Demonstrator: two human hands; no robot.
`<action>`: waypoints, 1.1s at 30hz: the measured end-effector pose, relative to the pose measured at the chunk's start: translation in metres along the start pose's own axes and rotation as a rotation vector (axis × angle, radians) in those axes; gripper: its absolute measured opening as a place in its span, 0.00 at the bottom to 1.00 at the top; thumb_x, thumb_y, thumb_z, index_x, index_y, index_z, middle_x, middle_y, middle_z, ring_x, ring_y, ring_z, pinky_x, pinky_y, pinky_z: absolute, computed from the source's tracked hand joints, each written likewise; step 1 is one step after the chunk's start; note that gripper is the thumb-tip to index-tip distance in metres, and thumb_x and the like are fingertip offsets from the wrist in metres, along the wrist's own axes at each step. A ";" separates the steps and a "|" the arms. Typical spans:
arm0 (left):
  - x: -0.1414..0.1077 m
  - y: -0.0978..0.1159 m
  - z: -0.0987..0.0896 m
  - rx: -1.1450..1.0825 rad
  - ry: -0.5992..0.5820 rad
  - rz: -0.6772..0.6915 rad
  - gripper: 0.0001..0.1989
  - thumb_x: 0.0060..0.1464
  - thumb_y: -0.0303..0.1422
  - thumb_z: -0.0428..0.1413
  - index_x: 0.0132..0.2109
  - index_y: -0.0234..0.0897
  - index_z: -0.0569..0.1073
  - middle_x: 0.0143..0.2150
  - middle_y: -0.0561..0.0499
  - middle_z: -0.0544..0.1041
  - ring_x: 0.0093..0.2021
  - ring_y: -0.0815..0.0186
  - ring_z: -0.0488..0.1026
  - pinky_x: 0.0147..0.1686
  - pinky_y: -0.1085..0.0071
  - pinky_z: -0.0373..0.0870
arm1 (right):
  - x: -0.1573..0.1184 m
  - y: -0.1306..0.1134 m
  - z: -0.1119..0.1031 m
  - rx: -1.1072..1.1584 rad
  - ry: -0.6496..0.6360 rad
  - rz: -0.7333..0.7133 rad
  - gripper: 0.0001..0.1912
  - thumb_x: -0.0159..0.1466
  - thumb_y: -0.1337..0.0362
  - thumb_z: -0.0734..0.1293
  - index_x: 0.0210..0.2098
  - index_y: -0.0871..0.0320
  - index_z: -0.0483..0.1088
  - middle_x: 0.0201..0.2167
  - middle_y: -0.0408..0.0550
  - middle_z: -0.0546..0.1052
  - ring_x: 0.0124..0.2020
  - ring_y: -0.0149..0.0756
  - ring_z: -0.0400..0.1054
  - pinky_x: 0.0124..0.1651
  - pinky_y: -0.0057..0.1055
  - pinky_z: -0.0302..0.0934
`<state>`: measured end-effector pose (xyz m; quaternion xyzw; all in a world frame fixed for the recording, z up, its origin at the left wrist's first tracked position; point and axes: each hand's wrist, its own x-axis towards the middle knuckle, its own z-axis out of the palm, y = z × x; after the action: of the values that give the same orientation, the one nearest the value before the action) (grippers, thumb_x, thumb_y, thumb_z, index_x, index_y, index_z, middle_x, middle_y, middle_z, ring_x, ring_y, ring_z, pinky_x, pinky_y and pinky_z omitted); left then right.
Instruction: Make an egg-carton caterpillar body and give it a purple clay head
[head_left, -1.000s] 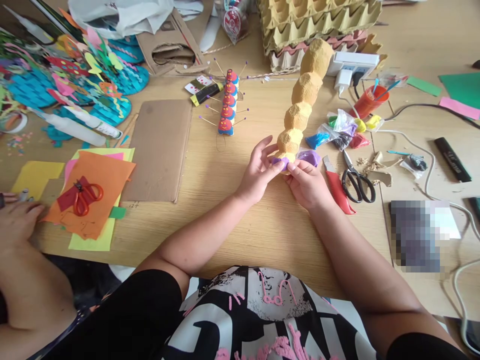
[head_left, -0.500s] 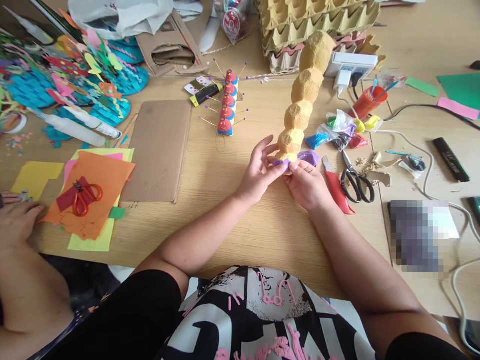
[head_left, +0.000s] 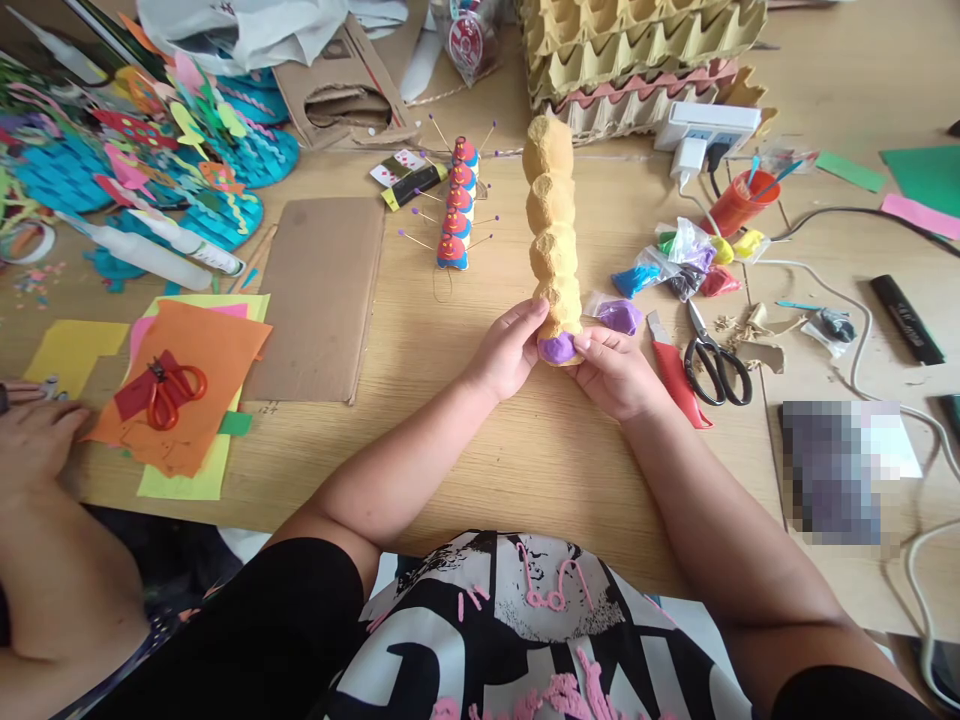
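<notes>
Between my hands is a yellow egg-carton strip point(head_left: 553, 215) of several bumps, its near end toward me. A patch of purple clay point(head_left: 557, 348) covers the nearest bump. My left hand point(head_left: 508, 350) grips the strip's left side near that end, thumb on top. On the other side my right hand point(head_left: 611, 368) pinches the near end, thumb at the purple clay's edge. A bag of purple clay point(head_left: 619, 315) lies just beyond my right hand. Farther off to the left stands a finished-looking red and blue caterpillar point(head_left: 459, 205) with pin-like legs.
Right of my hands lie a red-handled knife point(head_left: 675, 375), black scissors point(head_left: 716, 368) and bagged clay point(head_left: 682, 262). Egg trays point(head_left: 637, 50) are stacked behind, near a power strip point(head_left: 707, 127). Cardboard point(head_left: 319, 300) and coloured paper point(head_left: 217, 350) lie left, near another person's hand point(head_left: 41, 435).
The strip's far end has swung left and lowered, so the strip now points nearly straight away from me. My left thumb has moved off the purple clay, which shows more fully.
</notes>
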<state>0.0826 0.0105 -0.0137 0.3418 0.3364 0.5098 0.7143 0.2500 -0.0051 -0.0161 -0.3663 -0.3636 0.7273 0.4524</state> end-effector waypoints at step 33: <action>0.000 -0.002 -0.005 -0.048 0.016 0.024 0.22 0.62 0.55 0.61 0.48 0.41 0.78 0.45 0.48 0.83 0.58 0.53 0.81 0.55 0.60 0.80 | -0.003 -0.002 0.008 -0.071 -0.055 -0.067 0.19 0.55 0.44 0.84 0.31 0.52 0.82 0.33 0.45 0.84 0.38 0.38 0.77 0.52 0.40 0.73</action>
<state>0.0790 0.0112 -0.0182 0.3245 0.3256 0.5288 0.7135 0.2451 -0.0090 -0.0095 -0.3495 -0.4135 0.7083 0.4530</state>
